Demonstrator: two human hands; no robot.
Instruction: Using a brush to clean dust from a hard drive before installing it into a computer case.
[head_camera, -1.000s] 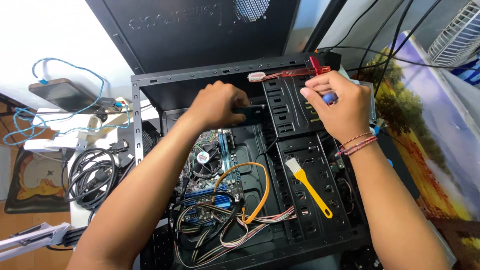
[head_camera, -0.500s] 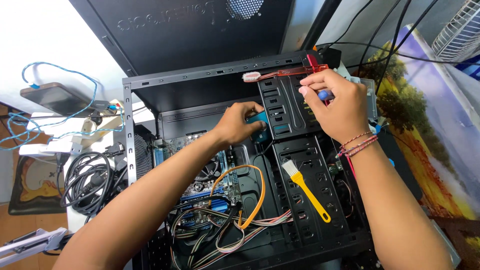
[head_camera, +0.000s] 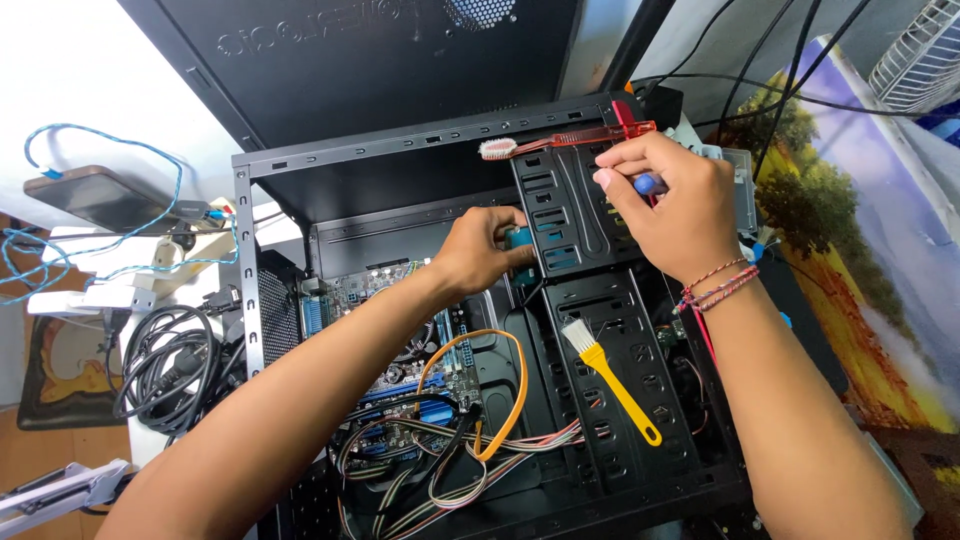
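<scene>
— Where are your hands?
— Your left hand (head_camera: 480, 252) is clamped on a small teal part (head_camera: 519, 239) beside the black perforated metal drive cage (head_camera: 570, 215) (far edge of the open black computer case (head_camera: 420, 150)).
— And your right hand (head_camera: 668, 195)?
— Closed around a blue-handled screwdriver (head_camera: 647, 184) atop that cage.

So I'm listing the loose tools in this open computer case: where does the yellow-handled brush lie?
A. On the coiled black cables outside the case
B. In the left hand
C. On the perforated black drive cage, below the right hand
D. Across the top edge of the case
C: the yellow-handled brush lies flat on the black drive cage, bristles toward the right hand, and neither hand touches it.
</scene>
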